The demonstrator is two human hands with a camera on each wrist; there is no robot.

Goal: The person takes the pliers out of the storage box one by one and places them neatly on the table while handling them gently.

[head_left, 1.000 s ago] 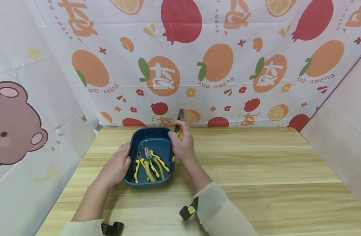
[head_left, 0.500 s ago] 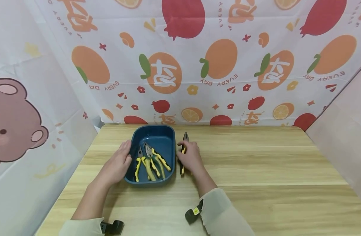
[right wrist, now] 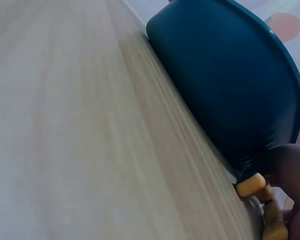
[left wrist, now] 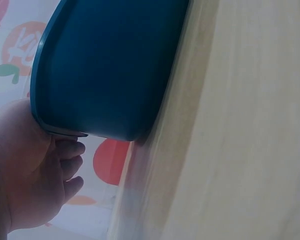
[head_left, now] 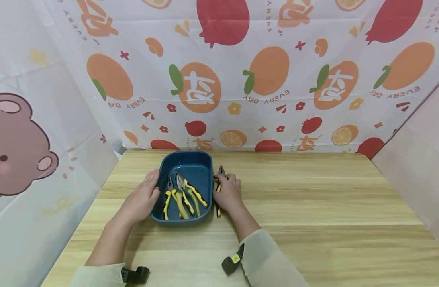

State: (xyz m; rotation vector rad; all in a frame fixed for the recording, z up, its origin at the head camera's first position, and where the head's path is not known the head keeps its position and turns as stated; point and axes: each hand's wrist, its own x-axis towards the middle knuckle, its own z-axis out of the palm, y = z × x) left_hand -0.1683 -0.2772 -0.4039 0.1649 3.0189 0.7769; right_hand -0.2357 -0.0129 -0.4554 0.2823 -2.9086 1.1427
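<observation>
A dark blue rectangular tray [head_left: 181,224] stands on the wooden table. Inside it lie several yellow-and-black pliers [head_left: 180,197], at least one with a long thin nose. My left hand [head_left: 143,197] rests with straight fingers against the tray's left wall; the left wrist view shows this hand [left wrist: 32,170] at the tray's side. Right beside the opposite wall, my right hand [head_left: 229,194] grips another pair of pliers [head_left: 221,171], jaws pointing away, low over the tabletop. In the right wrist view, a yellow handle [right wrist: 252,185] of these pliers shows under the hand; the palm hides the pivot.
The light wood table [head_left: 312,199] extends to the right of the tray. A fruit-patterned cloth [head_left: 269,79] hangs behind its back edge, and a pale cloth with a bear print [head_left: 18,147] hangs on the left. Each wrist carries a small black camera [head_left: 135,275].
My right hand has brought the pliers down from above the tray's right rim to the table beside it, then slightly left towards the tray. My left hand stays put.
</observation>
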